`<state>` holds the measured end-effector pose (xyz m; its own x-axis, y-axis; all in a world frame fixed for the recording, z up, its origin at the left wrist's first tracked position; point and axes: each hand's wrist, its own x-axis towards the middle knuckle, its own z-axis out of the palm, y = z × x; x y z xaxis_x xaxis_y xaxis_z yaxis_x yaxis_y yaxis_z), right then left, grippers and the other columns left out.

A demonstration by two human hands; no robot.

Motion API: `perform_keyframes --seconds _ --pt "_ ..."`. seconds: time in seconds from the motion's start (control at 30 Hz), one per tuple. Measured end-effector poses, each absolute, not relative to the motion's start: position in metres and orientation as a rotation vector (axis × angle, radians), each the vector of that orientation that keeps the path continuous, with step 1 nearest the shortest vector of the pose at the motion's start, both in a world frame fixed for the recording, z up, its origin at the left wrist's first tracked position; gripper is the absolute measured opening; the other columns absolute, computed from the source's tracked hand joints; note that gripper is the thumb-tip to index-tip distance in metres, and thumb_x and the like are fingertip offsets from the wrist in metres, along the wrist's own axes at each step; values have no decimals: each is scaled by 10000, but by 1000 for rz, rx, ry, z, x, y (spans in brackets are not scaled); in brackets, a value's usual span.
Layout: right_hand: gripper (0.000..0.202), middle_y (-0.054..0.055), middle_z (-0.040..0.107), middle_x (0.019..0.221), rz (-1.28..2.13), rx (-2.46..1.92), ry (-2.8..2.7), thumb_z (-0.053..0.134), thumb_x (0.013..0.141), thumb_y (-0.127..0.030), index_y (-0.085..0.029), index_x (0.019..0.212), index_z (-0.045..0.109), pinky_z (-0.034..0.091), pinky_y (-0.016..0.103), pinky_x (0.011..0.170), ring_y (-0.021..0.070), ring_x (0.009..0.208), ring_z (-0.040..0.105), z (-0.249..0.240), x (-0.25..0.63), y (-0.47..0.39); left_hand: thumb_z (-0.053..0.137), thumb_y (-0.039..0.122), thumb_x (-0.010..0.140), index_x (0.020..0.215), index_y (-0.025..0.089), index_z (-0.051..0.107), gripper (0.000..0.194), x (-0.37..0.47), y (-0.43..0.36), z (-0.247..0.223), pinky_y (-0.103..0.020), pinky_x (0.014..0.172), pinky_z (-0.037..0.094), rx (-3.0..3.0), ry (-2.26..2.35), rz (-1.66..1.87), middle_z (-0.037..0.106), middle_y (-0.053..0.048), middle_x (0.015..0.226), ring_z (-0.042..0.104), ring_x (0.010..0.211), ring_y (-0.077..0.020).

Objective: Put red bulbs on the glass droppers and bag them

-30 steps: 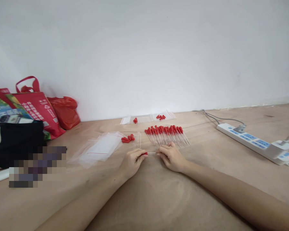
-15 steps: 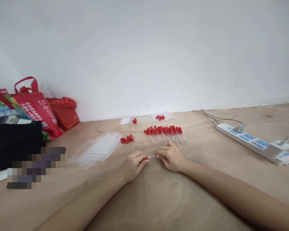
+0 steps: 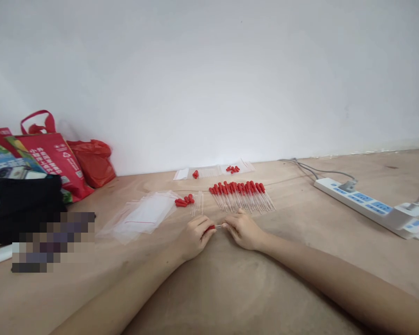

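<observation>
My left hand (image 3: 194,236) is closed on a red rubber bulb (image 3: 211,227), whose tip shows between thumb and fingers. A thin clear tube (image 3: 218,226) runs from the bulb to my right hand (image 3: 242,230), whose fingers pinch its other end. Just beyond my hands lies a row of red-topped clear droppers (image 3: 242,195), side by side. Several loose red bulbs (image 3: 184,201) and a few clear tubes (image 3: 197,204) lie beyond my left hand. Clear plastic bags (image 3: 143,216) are spread out to the left.
Against the wall lie more clear bags (image 3: 209,172) with red bulbs (image 3: 233,169). A white power strip (image 3: 366,204) with grey cables is at the right. Red bags (image 3: 56,158) and a black bag (image 3: 24,204) stand at the left, near a blurred-out patch.
My right hand has moved slightly left, closer to my left hand. Less of the clear tube shows between them.
</observation>
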<state>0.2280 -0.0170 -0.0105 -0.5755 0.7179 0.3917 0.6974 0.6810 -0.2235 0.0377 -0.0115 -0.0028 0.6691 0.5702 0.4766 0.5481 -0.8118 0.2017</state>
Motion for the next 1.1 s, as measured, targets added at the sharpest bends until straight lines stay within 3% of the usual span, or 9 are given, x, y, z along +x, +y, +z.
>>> perform_keyframes --seconds 0.23,0.3,0.43,0.63,0.87,1.1 --pt "209 95 611 775 -311 -1194 -2433 427 818 -232 -158 718 595 245 327 693 195 807 485 10 232 -13 445 231 834 970 175 542 176 25 3 1 -317 787 424 2778 1119 1054 576 -65 908 529 861 -186" --pt "214 82 625 778 -234 -1400 -2273 429 809 -251 -167 708 598 258 324 700 197 806 505 16 236 -2 490 235 801 994 171 538 209 14 14 0 -348 822 408 2732 1325 1167 563 -75 940 509 914 -212" --pt "244 61 649 815 49 -1784 -1856 387 813 -296 -180 806 601 308 295 683 188 786 561 22 239 31 529 191 744 875 182 573 139 -10 37 -4 -361 785 421 2573 1693 1236 564 -53 844 521 838 -220" --pt "241 107 641 862 87 -2011 -1678 406 777 -249 -154 938 558 312 335 735 228 855 570 11 228 68 511 151 737 819 180 596 121 -20 46 -7 -348 776 425 2551 1754 1221 546 -50 815 519 814 -213" --pt "263 100 640 836 -30 -1915 -1802 388 794 -338 -152 876 556 268 373 787 231 857 565 11 210 62 478 167 780 856 170 617 158 -11 48 -6 -335 759 418 2655 1767 1107 542 -63 834 501 813 -213" --pt "331 132 648 863 139 -1870 -1998 401 781 -380 -131 850 608 283 381 795 235 848 583 10 149 52 520 259 782 950 177 617 211 3 57 -4 -353 756 384 2762 1803 932 575 -80 907 490 869 -236"
